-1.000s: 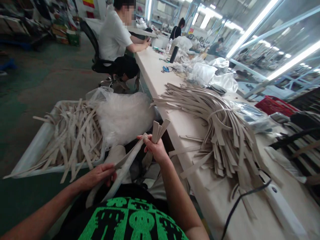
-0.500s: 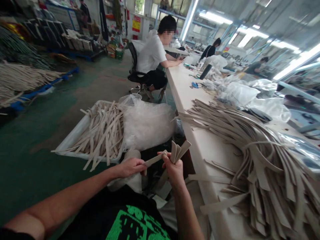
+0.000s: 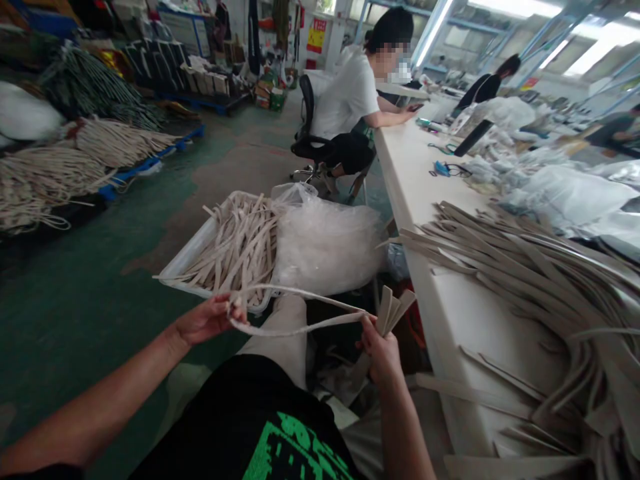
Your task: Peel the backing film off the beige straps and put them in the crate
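My left hand [image 3: 210, 319] is closed on the looped end of a beige strip [image 3: 300, 313] that stretches across my lap. My right hand [image 3: 381, 347] grips the other end together with a small bundle of beige strips [image 3: 393, 310] that fans up from my fist. Just beyond my left hand stands a white tray [image 3: 186, 263] full of loose beige strips. A large heap of the same strips [image 3: 525, 267] covers the white table [image 3: 450, 307] on my right.
A clear plastic bag [image 3: 327, 240] lies between the tray and the table. A person in a white shirt [image 3: 350, 100] sits on an office chair further along the table; other people work beyond. Bundles of cord [image 3: 60, 167] lie on the green floor at left.
My hands have drawn apart, pulling the strip out into a long open loop between them. The view has swung left, showing more floor and less of the table's heap.
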`<state>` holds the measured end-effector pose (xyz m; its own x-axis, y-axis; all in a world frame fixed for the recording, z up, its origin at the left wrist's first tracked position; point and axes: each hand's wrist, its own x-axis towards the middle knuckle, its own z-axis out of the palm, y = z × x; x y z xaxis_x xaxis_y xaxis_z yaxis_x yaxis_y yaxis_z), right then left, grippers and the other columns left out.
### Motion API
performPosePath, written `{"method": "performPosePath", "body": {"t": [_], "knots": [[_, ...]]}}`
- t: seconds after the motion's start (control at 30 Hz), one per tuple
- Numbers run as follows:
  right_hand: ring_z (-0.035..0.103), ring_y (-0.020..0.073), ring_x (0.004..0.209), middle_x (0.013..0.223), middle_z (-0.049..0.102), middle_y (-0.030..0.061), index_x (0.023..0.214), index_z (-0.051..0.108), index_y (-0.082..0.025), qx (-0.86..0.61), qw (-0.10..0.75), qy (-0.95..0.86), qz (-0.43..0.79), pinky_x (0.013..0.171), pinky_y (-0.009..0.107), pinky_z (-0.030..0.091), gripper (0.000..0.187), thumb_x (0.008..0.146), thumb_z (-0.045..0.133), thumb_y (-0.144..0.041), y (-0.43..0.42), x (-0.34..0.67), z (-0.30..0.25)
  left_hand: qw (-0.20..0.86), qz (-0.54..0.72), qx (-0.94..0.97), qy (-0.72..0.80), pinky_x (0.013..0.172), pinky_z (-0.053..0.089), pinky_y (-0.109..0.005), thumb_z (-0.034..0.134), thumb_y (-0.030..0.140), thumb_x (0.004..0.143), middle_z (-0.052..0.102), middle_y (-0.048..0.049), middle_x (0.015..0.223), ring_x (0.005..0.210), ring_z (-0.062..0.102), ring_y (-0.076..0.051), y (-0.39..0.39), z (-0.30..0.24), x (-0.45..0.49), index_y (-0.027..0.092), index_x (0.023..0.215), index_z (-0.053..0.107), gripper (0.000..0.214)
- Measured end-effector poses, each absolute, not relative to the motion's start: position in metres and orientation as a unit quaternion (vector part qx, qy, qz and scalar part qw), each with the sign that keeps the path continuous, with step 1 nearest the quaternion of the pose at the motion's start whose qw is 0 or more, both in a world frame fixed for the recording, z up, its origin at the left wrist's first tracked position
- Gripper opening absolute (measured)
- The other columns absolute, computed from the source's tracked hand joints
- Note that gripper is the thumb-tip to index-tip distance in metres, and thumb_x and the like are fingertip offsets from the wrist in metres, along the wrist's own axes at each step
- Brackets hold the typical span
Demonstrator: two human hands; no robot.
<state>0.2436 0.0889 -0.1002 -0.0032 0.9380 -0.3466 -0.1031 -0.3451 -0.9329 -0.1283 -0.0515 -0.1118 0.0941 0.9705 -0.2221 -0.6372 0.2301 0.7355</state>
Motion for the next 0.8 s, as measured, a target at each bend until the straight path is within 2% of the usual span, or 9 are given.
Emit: {"method": "performPosePath", "body": {"t": [0.07, 0.17, 0.3, 0.37, 0.43, 0.57, 0.67, 0.73, 0.8], "knots": [[0.029, 0.0023, 0.041, 0.074, 0.073, 0.0013, 0.101, 0.077, -0.016, -0.550, 0.415, -0.369, 0.624, 0.043, 0.022, 0.046, 0.060, 0.063, 0.089, -0.060, 0.087, 0.238, -0.102, 0.654, 0.618, 0.259, 0.351, 0.078, 0.062, -0.034, 0.086, 0.036, 0.078, 0.067, 0.0002, 0.074, 0.070, 0.068, -0.016, -0.039, -0.091, -0.152, 0.017, 0.089, 0.068, 0.028], [0.028, -0.0002, 0.041, 0.111, 0.079, 0.0125, 0.100, 0.074, -0.017, -0.552, 0.397, -0.355, 0.642, 0.043, 0.023, 0.047, 0.059, 0.063, 0.088, -0.061, 0.087, 0.239, -0.104, 0.555, 0.650, 0.319, 0.409, 0.055, 0.058, -0.026, 0.086, 0.033, 0.078, 0.069, 0.0016, 0.075, 0.054, 0.062, -0.012, -0.004, -0.056, -0.193, 0.018, 0.089, 0.064, 0.030], [0.029, 0.0002, 0.041, 0.107, 0.080, 0.0153, 0.100, 0.073, -0.015, -0.551, 0.368, -0.359, 0.657, 0.043, 0.023, 0.046, 0.062, 0.063, 0.087, -0.063, 0.085, 0.242, -0.110, 0.412, 0.639, 0.361, 0.540, 0.049, 0.050, -0.021, 0.066, 0.021, 0.093, 0.069, 0.0021, 0.069, 0.045, 0.055, -0.010, 0.059, -0.012, -0.238, 0.016, 0.097, 0.059, 0.009], [0.029, 0.0005, 0.041, 0.105, 0.080, 0.0152, 0.100, 0.073, -0.015, -0.548, 0.356, -0.363, 0.665, 0.044, 0.023, 0.046, 0.062, 0.063, 0.087, -0.062, 0.083, 0.240, -0.112, 0.366, 0.605, 0.362, 0.607, 0.057, 0.051, -0.021, 0.055, 0.016, 0.099, 0.069, 0.0027, 0.072, 0.046, 0.053, -0.007, 0.090, 0.004, -0.253, 0.013, 0.107, 0.057, 0.009], [0.028, 0.0007, 0.041, 0.103, 0.080, 0.0139, 0.099, 0.072, -0.015, -0.541, 0.351, -0.360, 0.674, 0.043, 0.022, 0.045, 0.061, 0.063, 0.087, -0.063, 0.080, 0.237, -0.111, 0.335, 0.536, 0.372, 0.680, 0.075, 0.055, -0.027, 0.051, 0.018, 0.104, 0.072, 0.0012, 0.082, 0.054, 0.056, -0.006, 0.116, 0.011, -0.265, 0.007, 0.124, 0.054, 0.023], [0.025, 0.0017, 0.043, 0.101, 0.081, 0.0111, 0.103, 0.071, -0.017, -0.491, 0.368, -0.349, 0.709, 0.044, 0.022, 0.045, 0.064, 0.068, 0.080, -0.071, 0.074, 0.230, -0.102, 0.244, 0.365, 0.404, 0.802, 0.112, 0.041, -0.050, 0.072, 0.038, 0.095, 0.069, -0.0123, 0.124, 0.106, 0.065, -0.019, 0.149, -0.013, -0.263, -0.004, 0.136, 0.047, 0.064], [0.025, 0.0026, 0.044, 0.108, 0.080, 0.0094, 0.111, 0.069, -0.020, -0.442, 0.364, -0.366, 0.734, 0.047, 0.023, 0.048, 0.062, 0.074, 0.076, -0.069, 0.073, 0.229, -0.099, 0.265, 0.351, 0.445, 0.780, 0.116, 0.037, -0.051, 0.075, 0.063, 0.083, 0.066, -0.0167, 0.134, 0.121, 0.060, -0.025, 0.149, -0.051, -0.220, -0.003, 0.131, 0.056, 0.084], [0.031, 0.0034, 0.045, 0.109, 0.080, 0.0078, 0.112, 0.068, -0.021, -0.437, 0.346, -0.387, 0.734, 0.047, 0.023, 0.048, 0.056, 0.072, 0.081, -0.059, 0.072, 0.228, -0.100, 0.358, 0.367, 0.483, 0.710, 0.111, 0.044, -0.048, 0.070, 0.079, 0.072, 0.072, -0.0156, 0.126, 0.115, 0.063, -0.026, 0.135, -0.073, -0.172, 0.003, 0.124, 0.065, 0.093], [0.043, 0.0058, 0.051, 0.106, 0.079, 0.0064, 0.107, 0.068, -0.020, -0.446, 0.325, -0.406, 0.728, 0.047, 0.021, 0.048, 0.053, 0.067, 0.087, -0.048, 0.071, 0.226, -0.103, 0.410, 0.365, 0.511, 0.661, 0.109, 0.046, -0.046, 0.074, 0.085, 0.056, 0.077, -0.0130, 0.115, 0.110, 0.066, -0.029, 0.114, -0.087, -0.116, 0.011, 0.108, 0.073, 0.091]]}}
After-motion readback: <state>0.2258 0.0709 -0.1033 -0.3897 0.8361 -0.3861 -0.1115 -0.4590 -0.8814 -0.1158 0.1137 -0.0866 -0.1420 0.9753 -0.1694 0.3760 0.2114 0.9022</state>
